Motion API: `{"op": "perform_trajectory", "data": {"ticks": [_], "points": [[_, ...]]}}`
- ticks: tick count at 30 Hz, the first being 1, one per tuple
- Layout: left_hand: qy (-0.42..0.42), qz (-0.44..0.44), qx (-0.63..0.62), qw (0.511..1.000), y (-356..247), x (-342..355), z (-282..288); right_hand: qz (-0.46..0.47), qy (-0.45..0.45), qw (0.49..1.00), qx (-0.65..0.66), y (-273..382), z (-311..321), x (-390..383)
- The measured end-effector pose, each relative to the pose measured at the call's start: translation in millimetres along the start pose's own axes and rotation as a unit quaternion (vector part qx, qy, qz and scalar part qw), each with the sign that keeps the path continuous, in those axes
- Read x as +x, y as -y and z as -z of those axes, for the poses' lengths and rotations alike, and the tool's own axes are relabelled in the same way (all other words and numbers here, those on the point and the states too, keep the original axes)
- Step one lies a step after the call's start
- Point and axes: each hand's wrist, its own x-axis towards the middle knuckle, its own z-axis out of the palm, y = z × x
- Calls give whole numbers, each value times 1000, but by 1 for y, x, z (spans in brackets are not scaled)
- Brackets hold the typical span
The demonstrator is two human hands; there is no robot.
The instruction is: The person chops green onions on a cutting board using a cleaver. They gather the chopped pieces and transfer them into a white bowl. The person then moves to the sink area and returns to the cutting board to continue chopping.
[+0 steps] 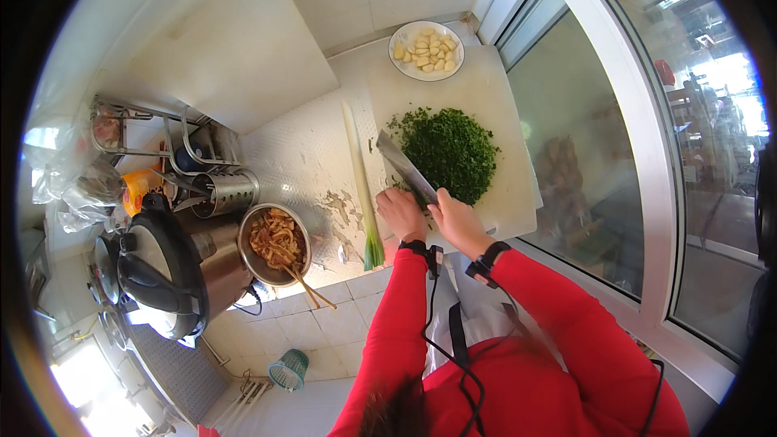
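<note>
My right hand (460, 225) is closed round the handle of a kitchen cleaver (405, 166). Its blade slants up to the left, along the left edge of a heap of finely chopped green herbs (450, 154). The heap lies on a white cutting board (506, 194). Close by the blade, my left hand (400, 214) rests low with its fingers stretched out; whether it touches the blade I cannot tell. Left of that hand lies a long leek or large green onion (358, 170), its green end toward me.
A plate of peeled garlic cloves (426, 50) stands at the board's far end. To the left are a metal bowl (275, 244) of brown food with chopsticks, a pressure cooker (174, 267) and a perforated utensil holder (231, 193). A glass window (579, 137) borders the right side.
</note>
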Motion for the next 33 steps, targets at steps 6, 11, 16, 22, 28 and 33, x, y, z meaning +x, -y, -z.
{"op": "perform_trajectory", "data": {"ticks": [6,11,16,22,28,33], "points": [[-24,-13,34,999,2,-1,-4,-10,61,998,-12,-5,29,-38],[-20,-11,33,999,3,-1,-4,-4,24,999,-31,-6,2,-39],[-3,-11,48,999,4,0,-4,-1,-13,999,-30,-5,-20,-12],[-10,0,28,1000,4,0,-3,9,11,1000,-15,-3,5,-21],[9,17,20,1000,3,0,0,9,24,999,-25,-2,9,-43],[-14,-6,1,1000,5,1,-3,7,1,999,-51,2,-18,-18]]}}
